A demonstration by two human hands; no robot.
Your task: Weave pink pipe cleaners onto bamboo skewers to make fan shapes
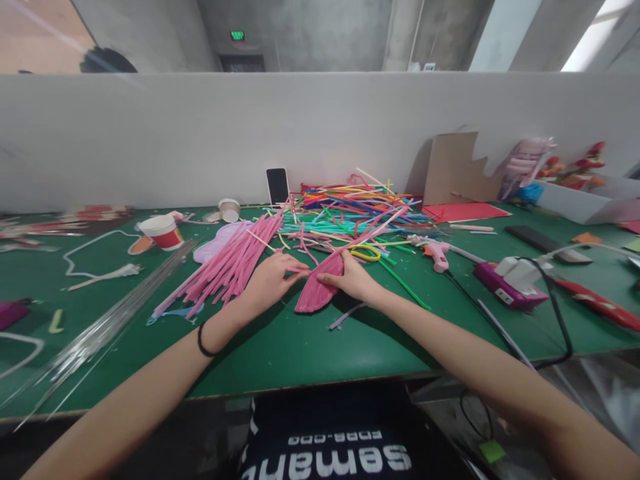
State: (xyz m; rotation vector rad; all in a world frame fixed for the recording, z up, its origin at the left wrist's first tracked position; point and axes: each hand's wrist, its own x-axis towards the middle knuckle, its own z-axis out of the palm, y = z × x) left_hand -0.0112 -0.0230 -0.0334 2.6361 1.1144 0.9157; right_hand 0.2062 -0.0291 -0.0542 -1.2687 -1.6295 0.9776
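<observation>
A fan-shaped pink piece made of pipe cleaners [316, 293] is held above the green table at the centre. My right hand [350, 277] pinches it from the right, thumb across its face. At its upper left edge, my left hand [276, 277] has its fingers pressed together on a thin pink strand. Pink stems rise from the piece toward the upper right. Just left of my left hand lies a large bundle of loose pink pipe cleaners [225, 270]. Behind both hands is a pile of many-coloured pipe cleaners [350, 203].
The green table [300, 360] carries a paper cup [163, 232], silvery wires [117, 317] and an upright phone [277, 185]. To the right are a pink glue gun [439, 255], a power strip [510, 287] with cables, cardboard [450, 167] and a white box [575, 200].
</observation>
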